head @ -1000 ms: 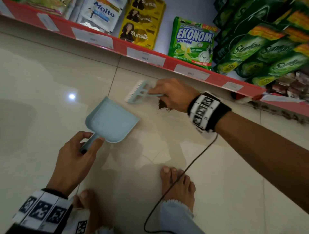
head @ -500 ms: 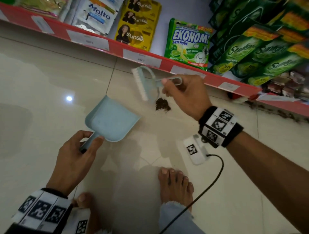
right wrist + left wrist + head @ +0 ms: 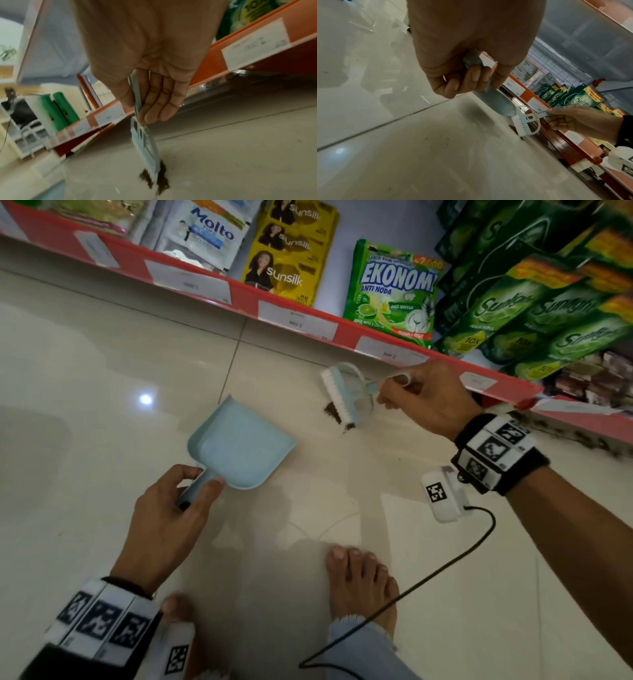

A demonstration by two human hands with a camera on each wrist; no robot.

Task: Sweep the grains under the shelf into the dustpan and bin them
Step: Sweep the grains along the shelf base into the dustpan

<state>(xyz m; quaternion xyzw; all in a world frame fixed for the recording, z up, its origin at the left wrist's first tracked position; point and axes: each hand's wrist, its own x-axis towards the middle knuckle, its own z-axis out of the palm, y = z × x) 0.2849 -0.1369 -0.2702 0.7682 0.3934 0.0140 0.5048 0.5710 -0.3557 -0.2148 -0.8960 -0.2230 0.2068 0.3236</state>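
Glossy pale floor tile (image 3: 102,508) underfoot, shop aisle, red-edged bottom shelf (image 3: 239,297) at the far side.

Nearest: bare foot (image 3: 359,587) below both hands, black cable (image 3: 428,573) trailing across it from the right wrist.

Left hand (image 3: 164,529): fingers and thumb curled round the handle of the dustpan (image 3: 239,445), palm down, wrist low. Pan flat on the tile ahead of the hand, open lip turned toward the right hand. Probable reason: steady ramp, ready to receive the sweep. Pan interior apparently without grains so far.

Right hand (image 3: 428,402): thumb and fingertips pinching the thin handle of the brush (image 3: 342,395), remaining fingers nearly straight alongside in the right wrist view. Back of hand up, forearm reaching in from the right. Brush head off the fingertips toward the pan, bristles down on the tile and facing the pan. Probable reason: pull stroke toward the pan lip.

Grains (image 3: 334,414): small dark pile at the bristle tips, showing on both sides of the brush head, between brush and pan, apart from the lip. More dark specks (image 3: 582,436) along the shelf base, beyond the right wrist.

Farthest: soap and shampoo sachets (image 3: 291,251) standing on the shelf above the hands.

Judged stage: gathering under way; binning not yet done.
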